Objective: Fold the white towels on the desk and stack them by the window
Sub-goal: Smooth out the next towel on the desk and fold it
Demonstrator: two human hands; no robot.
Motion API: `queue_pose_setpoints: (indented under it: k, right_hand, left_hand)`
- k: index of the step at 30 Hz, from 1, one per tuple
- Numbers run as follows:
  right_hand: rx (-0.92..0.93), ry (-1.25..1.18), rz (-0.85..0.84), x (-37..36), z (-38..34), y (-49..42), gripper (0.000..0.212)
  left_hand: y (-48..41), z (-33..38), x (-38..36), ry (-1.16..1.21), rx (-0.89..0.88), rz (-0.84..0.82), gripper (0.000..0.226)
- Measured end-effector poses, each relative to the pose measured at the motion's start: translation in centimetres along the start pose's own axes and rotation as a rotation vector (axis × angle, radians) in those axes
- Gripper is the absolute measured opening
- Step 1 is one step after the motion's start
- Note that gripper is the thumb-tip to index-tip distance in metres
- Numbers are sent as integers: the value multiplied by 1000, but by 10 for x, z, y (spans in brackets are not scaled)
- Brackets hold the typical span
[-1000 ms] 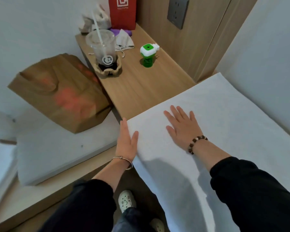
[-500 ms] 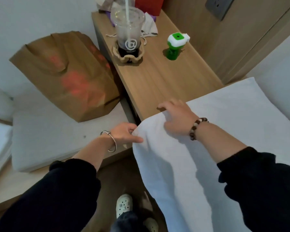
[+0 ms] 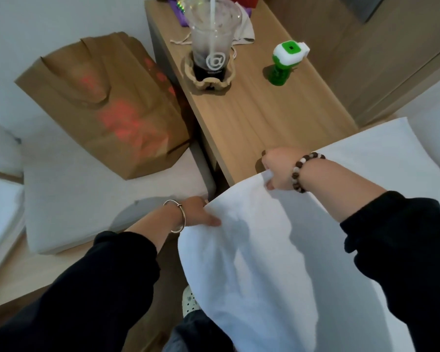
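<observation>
the white towel (image 3: 259, 250) lay plain and softly creased, draped off the bench (image 3: 252, 118) edge. the left hand (image 3: 201, 214) pinched its near corner; the right hand (image 3: 277, 171) gripped its far edge, both grips closed on cloth.

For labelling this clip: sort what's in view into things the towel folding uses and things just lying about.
In use: white towel, gripped by left hand and right hand; wooden desk.
Lying about: plastic cup with straw, green-and-white bottle, brown paper bag.
</observation>
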State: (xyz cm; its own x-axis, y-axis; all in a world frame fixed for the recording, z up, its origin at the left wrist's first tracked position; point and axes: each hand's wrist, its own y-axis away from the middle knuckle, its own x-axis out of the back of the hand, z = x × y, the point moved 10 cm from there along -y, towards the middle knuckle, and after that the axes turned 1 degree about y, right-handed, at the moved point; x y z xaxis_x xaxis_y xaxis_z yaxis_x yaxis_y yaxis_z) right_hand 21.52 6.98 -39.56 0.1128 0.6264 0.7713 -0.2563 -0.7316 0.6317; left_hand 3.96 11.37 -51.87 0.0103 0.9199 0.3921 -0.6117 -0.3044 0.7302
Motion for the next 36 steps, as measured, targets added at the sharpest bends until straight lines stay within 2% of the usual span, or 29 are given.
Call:
queue_pose_setpoints:
  k: [1, 4, 6, 9, 12, 15, 17, 21, 24, 26, 30, 33, 34, 36]
  right_hand:
    - [-10, 7, 4, 2, 1, 3, 30]
    - [-57, 50, -59, 4, 3, 14, 25]
    - [-84, 181, -129, 6, 7, 19, 27]
    - [-150, 313, -192, 6, 16, 32, 39]
    - [-178, 421, -63, 13, 20, 54, 15]
    - [-171, 476, 99, 18, 25, 90, 12]
    - [-151, 506, 197, 19, 26, 120, 15]
    - [-140, 446, 376, 16, 29, 196, 13]
    - [-112, 389, 455, 4, 34, 263, 18]
    - [-101, 397, 500, -10, 38, 306, 18]
    - [-164, 407, 524, -50, 51, 368, 15]
    - [-132, 369, 324, -111, 69, 386, 24]
    - [-103, 373, 227, -137, 73, 388, 29]
    - [-74, 316, 46, -189, 78, 394, 37]
  left_hand:
    - [0, -1, 1, 0, 10, 28, 27]
    - [2, -6, -1, -53, 32, 76, 54]
    - [12, -4, -1, -160, 9, 107, 65]
    - [33, 10, -8, -388, -75, 113, 64]
    - [62, 23, -8, -393, -62, 230, 38]
    - [101, 29, -9, -339, -77, 406, 22]
    - [131, 34, -16, -338, -106, 506, 23]
    - [193, 53, -49, -260, -161, 595, 27]
    - [244, 73, -90, -204, -229, 631, 41]
    - [272, 88, -126, -214, -277, 594, 48]
    - [303, 120, -215, -306, -375, 315, 60]
    - [307, 125, -285, -399, -349, 41, 83]
    - [306, 124, -305, -406, -329, -57, 85]
    - [302, 122, -330, -311, -287, -192, 76]
